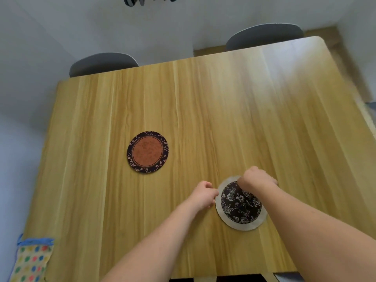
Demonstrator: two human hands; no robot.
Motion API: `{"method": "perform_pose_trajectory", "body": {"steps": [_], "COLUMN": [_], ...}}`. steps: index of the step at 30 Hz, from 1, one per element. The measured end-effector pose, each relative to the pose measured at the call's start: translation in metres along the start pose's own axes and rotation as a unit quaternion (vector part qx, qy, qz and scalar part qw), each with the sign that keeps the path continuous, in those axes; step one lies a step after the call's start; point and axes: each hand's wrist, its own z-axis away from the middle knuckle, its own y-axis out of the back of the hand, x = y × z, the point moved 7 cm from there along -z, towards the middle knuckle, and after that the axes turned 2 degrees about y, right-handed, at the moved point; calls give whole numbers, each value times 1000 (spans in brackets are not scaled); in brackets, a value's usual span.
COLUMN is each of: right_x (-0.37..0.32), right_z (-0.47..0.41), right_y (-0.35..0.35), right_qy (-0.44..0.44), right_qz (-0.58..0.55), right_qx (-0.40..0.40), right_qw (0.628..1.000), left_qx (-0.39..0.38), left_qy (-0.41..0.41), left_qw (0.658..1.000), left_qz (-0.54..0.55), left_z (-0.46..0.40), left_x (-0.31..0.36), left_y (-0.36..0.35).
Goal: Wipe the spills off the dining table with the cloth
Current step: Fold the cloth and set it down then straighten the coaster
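Clearing first — both hands pinching the grey-rimmed floral mat (pixel 240 208), left hand (pixel 203 193) and right hand (pixel 255 179) at its edges; next, fetching the dotted cloth (pixel 30 259) (tabletop's (pixel 203 108) near-left corner), no spills discernible.

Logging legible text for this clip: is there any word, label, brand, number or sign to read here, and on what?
None. The wooden table, the orange mat and the floral mat that both hands touch carry patterns only; the dotted cloth shows coloured spots, no lettering.
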Motion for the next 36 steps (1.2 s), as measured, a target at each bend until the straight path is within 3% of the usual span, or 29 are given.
{"method": "perform_pose_trajectory", "body": {"steps": [8, 14, 20, 23, 28, 32, 36], "right_x": [-1, -70, -94, -101, -115, -121, -117], "right_z": [-11, -19, -33, -44, -51, -48, -45], "right_y": [-4, 49, 49, 42, 44, 42, 38], "right_qy": [55, 140, 97, 76, 100, 122, 124], "right_qz": [-70, -270, -315, -366, -439, -422, -409], "right_qx": [-30, -3, -88, -89, -58, -19, -1], "right_qw": [996, 953, 940, 923, 891, 898, 904], "left_qx": [56, 127, 202, 214, 256, 285, 270], "left_qy": [-32, -93, -114, -104, -74, -31, 6], "left_qw": [994, 984, 956, 946, 946, 953, 959], "left_qz": [-89, 82, 177, 222, 187, 95, 82], "left_z": [-15, -15, -26, -36, -43, -39, -37], "left_x": [-1, 40, 66, 72, 69, 59, 50], "left_y": [4, 82, 132, 139, 148, 152, 149]}}
